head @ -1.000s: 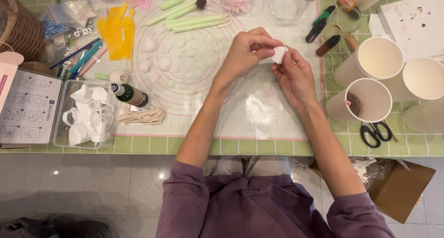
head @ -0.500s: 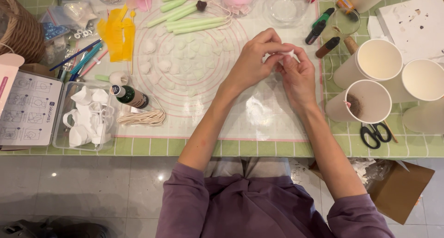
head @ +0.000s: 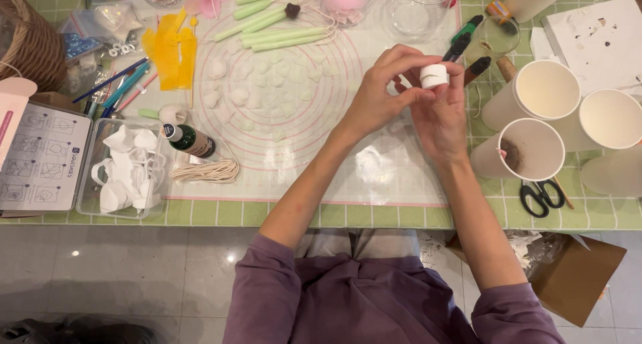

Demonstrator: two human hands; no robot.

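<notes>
- Two bare hands meet above the clear work mat (head: 374,177), over its right half.
- A small white roll of tape (head: 433,75) sits between them, lifted off the table.
- Left hand (head: 382,96) pinches the roll from the left with thumb and fingertips curled onto it.
- Right hand (head: 441,117) cups the roll from below and behind, palm turned up, fingers closed around it.
- Three paper cups (head: 535,117) stand just right of the hands; black scissors (head: 542,197) lie below them.
- Green stems (head: 281,30) lie at the top of the mat, with pale petal pieces (head: 247,90) spread under them.
- A dark green bottle (head: 187,140) and a coil of cord (head: 207,171) lie at the mat's left edge, beside a clear box of white pieces (head: 124,173).
</notes>
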